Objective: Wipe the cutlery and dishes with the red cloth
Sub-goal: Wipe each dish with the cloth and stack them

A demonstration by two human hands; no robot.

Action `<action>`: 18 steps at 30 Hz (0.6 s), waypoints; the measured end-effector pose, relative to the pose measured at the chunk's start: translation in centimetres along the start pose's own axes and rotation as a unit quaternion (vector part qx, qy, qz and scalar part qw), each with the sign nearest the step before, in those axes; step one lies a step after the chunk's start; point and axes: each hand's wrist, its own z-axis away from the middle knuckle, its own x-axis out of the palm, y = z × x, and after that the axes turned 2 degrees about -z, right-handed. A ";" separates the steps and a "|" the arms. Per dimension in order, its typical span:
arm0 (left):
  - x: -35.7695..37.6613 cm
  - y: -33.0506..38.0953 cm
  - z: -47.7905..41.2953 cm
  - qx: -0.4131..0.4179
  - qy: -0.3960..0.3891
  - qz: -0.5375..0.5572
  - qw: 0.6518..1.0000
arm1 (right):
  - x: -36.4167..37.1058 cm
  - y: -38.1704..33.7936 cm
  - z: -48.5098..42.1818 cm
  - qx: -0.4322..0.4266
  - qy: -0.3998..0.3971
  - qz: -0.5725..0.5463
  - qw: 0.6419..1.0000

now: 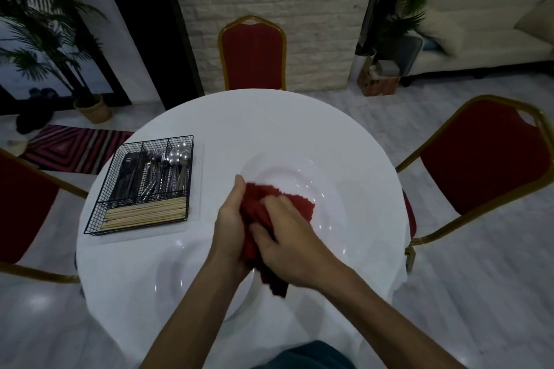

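Both hands bunch red cloth [263,219] over white plate [302,177] on bench [239,117]. Left hand [230,225] fingers wrapped round cloth; right hand [287,240] fingers clamped on it. Cutlery basket [144,186] left, apart.

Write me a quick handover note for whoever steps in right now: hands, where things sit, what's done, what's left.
Left hand and right hand: both closed on the bunched red cloth, held over the plates.
Far white plate: right of centre on the table. Near white plate: at the table's front edge.
Wire caddy: left side, holding the cutlery and chopsticks.
Done: cannot tell which plates are wiped.
Left: cutlery appears untouched in the caddy.
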 end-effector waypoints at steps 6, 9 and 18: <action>0.0 -0.3 0.7 0.004 -0.043 -0.042 0.998 | -3.4 5.9 -3.1 0.052 0.134 0.196 0.970; -1.0 1.3 0.8 0.027 -0.017 -0.029 0.999 | -2.8 7.2 -0.4 0.055 0.117 0.288 0.949; -0.2 -0.3 -0.1 -0.026 -0.022 0.016 0.999 | 0.2 0.6 1.4 -0.033 0.028 0.021 0.999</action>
